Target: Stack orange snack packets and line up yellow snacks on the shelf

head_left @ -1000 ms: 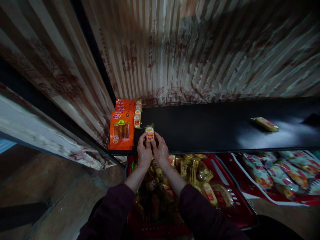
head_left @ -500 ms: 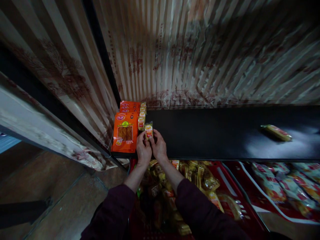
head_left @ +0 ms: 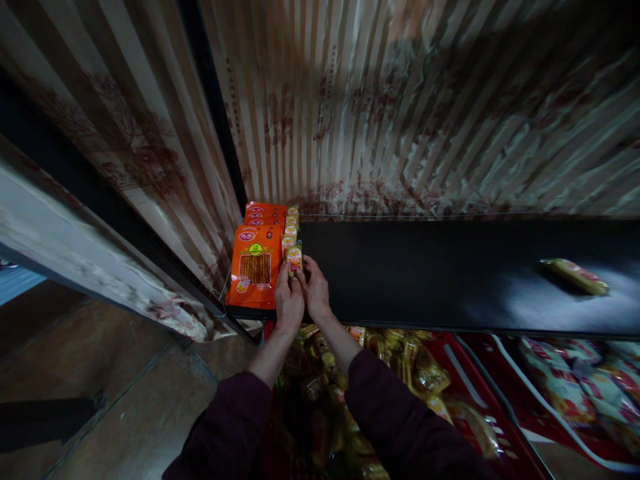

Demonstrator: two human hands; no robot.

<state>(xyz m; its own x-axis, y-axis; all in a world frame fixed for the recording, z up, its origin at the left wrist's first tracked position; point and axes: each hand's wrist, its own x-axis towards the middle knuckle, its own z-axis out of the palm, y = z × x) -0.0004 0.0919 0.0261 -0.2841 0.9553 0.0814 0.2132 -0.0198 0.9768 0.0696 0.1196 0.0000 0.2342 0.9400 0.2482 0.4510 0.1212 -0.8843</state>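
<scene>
Placement step, we judge: our left hand (head_left: 289,300) and right hand (head_left: 316,290), fingers curled, pinch the yellow packet (head_left: 295,257) between them at the near end of the packet row (head_left: 291,230), beside the orange bags (head_left: 255,263); next, we need an even, gentle release.

— First tally?
— One left hand (head_left: 289,305), one right hand (head_left: 317,291).
— And orange bags (head_left: 255,268)?
— See four fronts.
— Yellow packets (head_left: 295,257)?
— Count one in hand, one lone packet (head_left: 575,275) at far right, at least three row packets (head_left: 290,231) behind.
— Black shelf (head_left: 420,273)?
— Just one.
— Red baskets (head_left: 460,383)?
— Count two, holding too many golden packs (head_left: 431,373) and white bags (head_left: 563,387) to number.
</scene>
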